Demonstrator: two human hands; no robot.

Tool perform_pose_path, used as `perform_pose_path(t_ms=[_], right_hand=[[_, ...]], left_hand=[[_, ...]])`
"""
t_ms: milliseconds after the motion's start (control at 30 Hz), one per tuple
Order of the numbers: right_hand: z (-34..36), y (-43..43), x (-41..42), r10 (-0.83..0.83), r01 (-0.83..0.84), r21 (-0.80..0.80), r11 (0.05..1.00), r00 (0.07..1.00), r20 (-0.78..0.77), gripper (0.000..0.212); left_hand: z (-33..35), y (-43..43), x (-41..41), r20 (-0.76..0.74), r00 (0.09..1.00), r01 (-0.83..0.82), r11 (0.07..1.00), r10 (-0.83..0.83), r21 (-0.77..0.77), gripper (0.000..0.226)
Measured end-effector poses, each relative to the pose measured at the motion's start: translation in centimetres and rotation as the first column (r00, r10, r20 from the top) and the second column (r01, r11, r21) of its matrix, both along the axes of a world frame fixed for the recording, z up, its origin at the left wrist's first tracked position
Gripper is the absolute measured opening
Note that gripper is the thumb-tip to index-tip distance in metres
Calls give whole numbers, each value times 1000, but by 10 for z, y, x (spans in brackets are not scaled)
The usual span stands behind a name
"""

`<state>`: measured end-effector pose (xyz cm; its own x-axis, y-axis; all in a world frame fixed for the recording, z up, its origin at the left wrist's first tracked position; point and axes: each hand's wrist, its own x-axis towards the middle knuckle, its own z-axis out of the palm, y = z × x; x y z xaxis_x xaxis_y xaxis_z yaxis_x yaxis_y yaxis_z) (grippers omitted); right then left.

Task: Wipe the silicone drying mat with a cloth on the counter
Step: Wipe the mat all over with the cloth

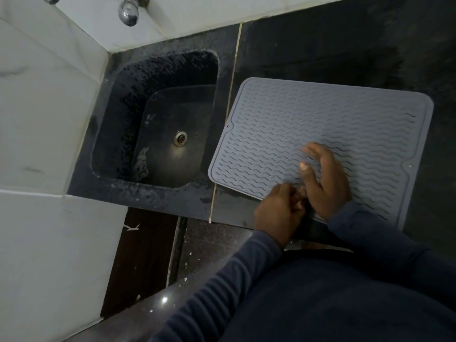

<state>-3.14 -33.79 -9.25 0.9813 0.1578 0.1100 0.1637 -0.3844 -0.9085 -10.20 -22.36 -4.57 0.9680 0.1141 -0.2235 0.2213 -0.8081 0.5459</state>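
A grey silicone drying mat [320,124] with wavy ridges lies flat on the black counter [345,50], to the right of the sink. My right hand [323,178] rests on the mat's near part, fingers spread and pointing left, with nothing in it. My left hand [278,211] sits at the mat's near edge, its fingers curled close to the base of my right hand. What, if anything, they pinch is hidden. No cloth is in view.
A black sink [118,104] with a metal drain [180,138] is set into the counter at left. A chrome tap [128,11] hangs above it on the white tiled wall [44,114]. The counter's front edge runs just below the mat.
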Motion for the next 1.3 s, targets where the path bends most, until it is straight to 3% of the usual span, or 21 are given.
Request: perform_pose_path(t_ms=[67,233,667,733,800,900,1000,1167,1233,1300], right_hand=[[0,1,-1,21,-20,-48,999,999,29,54],[-1,2,-1,46,-29,-173,985,994,100,52],[-1,6,0,73,-45,-254,966,992,102,50],[-1,5,-1,69,-40,-250,967,992,106,49],[-2,5,0,68,-39,-257,966,992,107,48],[-3,6,0,96,-63,-299,952,991,98,48],[-5,5,-1,100,-68,-316,946,991,86,49],[-3,5,0,105,-79,-333,940,993,60,50],[-2,5,0,96,-71,-328,942,993,62,50],[-1,6,0,93,-65,-330,942,993,69,49]], left_hand=[[-5,8,2,-10,1000,19,996,-18,91,26],[-11,76,-2,-41,968,-242,962,248,126,30],[-4,152,32,26,861,-496,827,508,265,33],[-1,132,30,57,874,-484,852,483,198,29],[-4,100,21,53,939,-344,932,341,112,23],[-6,64,7,6,994,-111,980,112,163,27],[-7,99,11,-3,971,-233,949,239,213,26],[10,187,16,58,858,-499,803,510,327,28],[21,172,17,103,873,-487,844,477,226,27],[24,125,15,95,942,-331,938,322,100,25]])
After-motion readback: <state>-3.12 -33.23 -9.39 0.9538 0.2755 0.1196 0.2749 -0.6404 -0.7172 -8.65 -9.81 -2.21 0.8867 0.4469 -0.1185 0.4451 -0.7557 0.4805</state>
